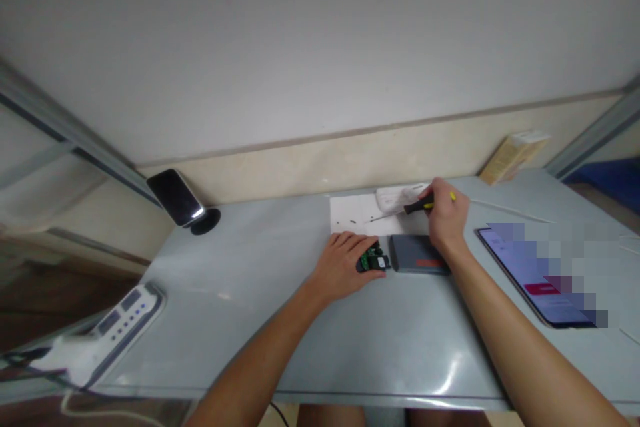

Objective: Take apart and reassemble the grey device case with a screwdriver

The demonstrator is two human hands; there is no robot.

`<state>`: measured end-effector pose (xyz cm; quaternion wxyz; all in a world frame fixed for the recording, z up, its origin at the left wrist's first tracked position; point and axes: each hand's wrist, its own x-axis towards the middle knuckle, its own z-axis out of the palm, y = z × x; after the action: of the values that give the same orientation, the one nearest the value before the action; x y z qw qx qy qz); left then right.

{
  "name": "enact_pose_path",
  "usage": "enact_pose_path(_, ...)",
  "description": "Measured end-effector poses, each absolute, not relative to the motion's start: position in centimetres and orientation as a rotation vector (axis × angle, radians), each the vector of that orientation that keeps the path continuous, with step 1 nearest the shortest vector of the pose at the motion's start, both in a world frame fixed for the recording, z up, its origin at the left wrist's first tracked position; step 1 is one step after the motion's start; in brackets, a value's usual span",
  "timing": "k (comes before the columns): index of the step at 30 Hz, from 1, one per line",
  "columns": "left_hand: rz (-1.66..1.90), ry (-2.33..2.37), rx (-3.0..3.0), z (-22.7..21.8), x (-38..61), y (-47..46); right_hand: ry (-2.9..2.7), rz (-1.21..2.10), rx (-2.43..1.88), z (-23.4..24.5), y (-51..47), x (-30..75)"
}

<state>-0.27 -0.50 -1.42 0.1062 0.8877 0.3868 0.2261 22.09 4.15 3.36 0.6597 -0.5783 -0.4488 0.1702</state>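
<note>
Green circuit board [371, 258] just left of the grey box [413, 253], held in the person's left hand [345, 260], grip closed round it. Right hand [447, 213], by the box's far right corner, has its grip tight on a black-and-yellow screwdriver [419, 205], tip over white paper [345, 210] behind the box. Lit-screen device [520, 270] lies right of the box on the bench [210, 280].

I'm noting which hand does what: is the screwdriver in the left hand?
No, the right hand grips the screwdriver, while the left hand holds the green circuit board.
</note>
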Motion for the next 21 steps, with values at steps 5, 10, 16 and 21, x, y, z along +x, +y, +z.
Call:
enact_pose_path(5, 0.676, 1.133, 2.579, -1.38, -0.21, -0.48, -0.721, 0.546, -1.246, 3.44, 4.68, 22.20)
enact_pose_path(10, 0.697, 1.140, 2.536, -1.21, -0.08, -0.48, -0.685, 0.564, -1.205, 3.49, 4.78, 22.39)
enact_pose_path(16, 0.760, 1.145, 2.469, -1.06, -0.14, -0.66, -0.766, 0.566, -1.187, 3.17, 4.71, 22.47)
enact_pose_path(21, 0.973, 1.242, 2.329, -0.98, -0.23, -0.61, -0.903, 0.595, -1.187, 3.10, 4.44, 22.13)
